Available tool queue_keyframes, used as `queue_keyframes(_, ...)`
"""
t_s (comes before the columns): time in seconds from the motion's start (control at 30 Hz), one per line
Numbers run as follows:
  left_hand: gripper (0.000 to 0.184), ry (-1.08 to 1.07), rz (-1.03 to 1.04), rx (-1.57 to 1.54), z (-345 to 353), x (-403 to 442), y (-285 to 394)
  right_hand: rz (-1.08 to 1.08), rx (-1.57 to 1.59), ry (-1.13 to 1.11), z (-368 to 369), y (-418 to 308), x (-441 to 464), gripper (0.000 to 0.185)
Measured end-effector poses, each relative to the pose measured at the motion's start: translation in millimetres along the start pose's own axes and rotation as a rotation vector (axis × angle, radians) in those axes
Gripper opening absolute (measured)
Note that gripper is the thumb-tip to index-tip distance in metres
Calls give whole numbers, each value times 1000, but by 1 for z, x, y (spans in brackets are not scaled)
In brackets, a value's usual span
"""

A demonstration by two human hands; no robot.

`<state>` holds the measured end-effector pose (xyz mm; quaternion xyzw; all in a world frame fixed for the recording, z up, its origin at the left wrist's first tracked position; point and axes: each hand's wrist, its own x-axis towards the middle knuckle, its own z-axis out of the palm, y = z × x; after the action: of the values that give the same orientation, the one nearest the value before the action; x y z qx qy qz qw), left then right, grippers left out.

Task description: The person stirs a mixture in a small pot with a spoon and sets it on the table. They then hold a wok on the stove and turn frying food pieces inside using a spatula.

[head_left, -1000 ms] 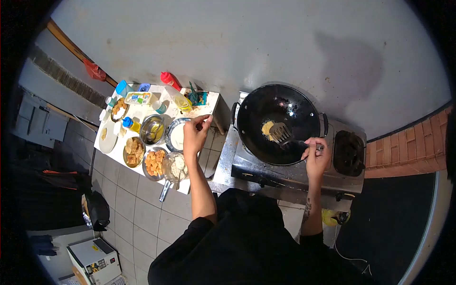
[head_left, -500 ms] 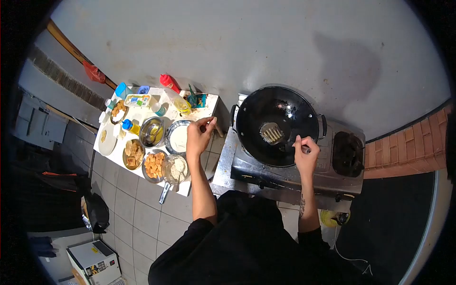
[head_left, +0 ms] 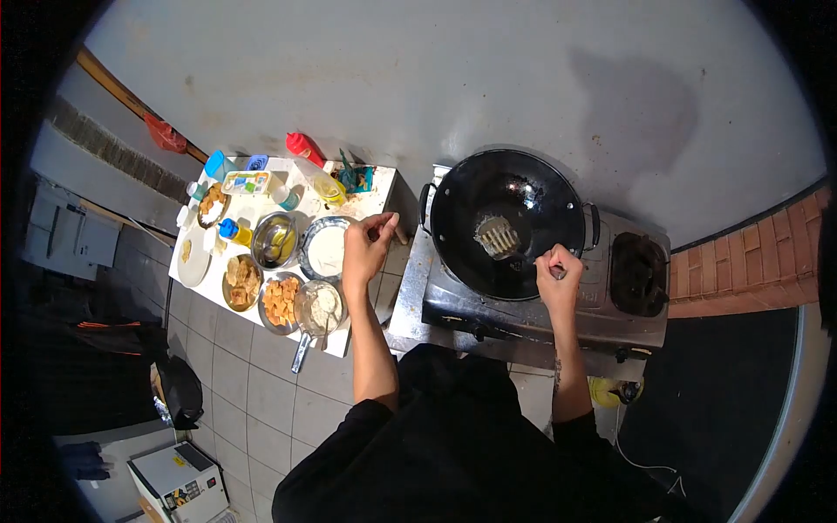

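Note:
My right hand (head_left: 561,275) is closed around the handle of a slotted metal turner (head_left: 497,239). The turner's slotted head rests inside a black two-handled wok (head_left: 462,200). Some clear shiny liquid, apparently oil, glistens in the wok around the slots. My left hand (head_left: 368,248) hangs in the air between table and stove, its fingers bent in and the tips together; I see nothing in them. Just left of that hand is a metal bowl of white batter or flour (head_left: 328,251). Below it sits a pan of pale flour (head_left: 324,305) with a spoon.
The wok stands on a metal gas stove (head_left: 523,321) with a second burner (head_left: 639,273) at right. On the white table (head_left: 248,327) are cubed orange pieces (head_left: 279,302), a bowl of meat (head_left: 241,283), a steel bowl (head_left: 275,240), a red bottle (head_left: 305,148) and an oil bottle (head_left: 327,186).
The view has shifted slightly. My right hand and the turner have moved very little, with the turner head still in the wok. My left hand keeps its pose.

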<state>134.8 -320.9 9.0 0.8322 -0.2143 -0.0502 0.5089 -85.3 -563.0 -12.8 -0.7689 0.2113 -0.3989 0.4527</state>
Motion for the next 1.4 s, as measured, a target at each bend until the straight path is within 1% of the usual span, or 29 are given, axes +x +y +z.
queue_keyframes(0.13, 31, -4, 28, 20, 2, -2, 3, 16, -3, -6, 1, -2, 4, 30)
queue_keyframes(0.23, 32, -8, 26, -5, 2, -3, 5, -19, -33, -21, -2, 3, 7, 31)
queue_keyframes(0.3, 32, -10, 16, -23, 0, -4, 7, -47, -131, -44, -7, -2, 8, 32)
queue_keyframes(0.33, 32, -14, 20, -17, -2, -5, 10, -55, -130, -44, -8, -7, 7, 32)
queue_keyframes(0.4, 32, -17, 26, -14, -3, -5, 12, 282, 166, -47, -8, -17, 1, 29)
queue_keyframes(0.6, 32, -2, 47, -3, -1, -5, 10, 181, 211, -12, -16, -24, 2, 18)
queue_keyframes(0.7, 32, -4, 29, -36, -1, -6, 13, 140, 248, 27, -18, -24, 3, 17)
queue_keyframes(0.93, 32, 27, 76, -26, -4, -4, 3, 174, 185, 114, -35, -24, -2, 17)
queue_keyframes(1.03, 32, 29, 68, -28, -8, -5, 7, 189, 129, 117, -43, -25, -3, 21)
queue_keyframes(1.1, 32, 17, 50, -38, -8, -5, 7, 242, 103, 111, -46, -27, -5, 27)
queue_keyframes(1.2, 32, 9, 69, -14, -5, -4, 3, 235, 91, 82, -43, -26, -7, 31)
queue_keyframes(1.27, 34, -69, -16, 70, -3, -5, 8, 227, 123, 92, -37, -25, -10, 32)
queue_keyframes(1.33, 34, -66, -10, 45, 8, -3, 2, 214, 148, 110, -31, -28, -8, 32)
queue_keyframes(1.4, 34, -74, 3, 19, 21, 0, 1, 252, 127, 55, -26, -31, -7, 32)
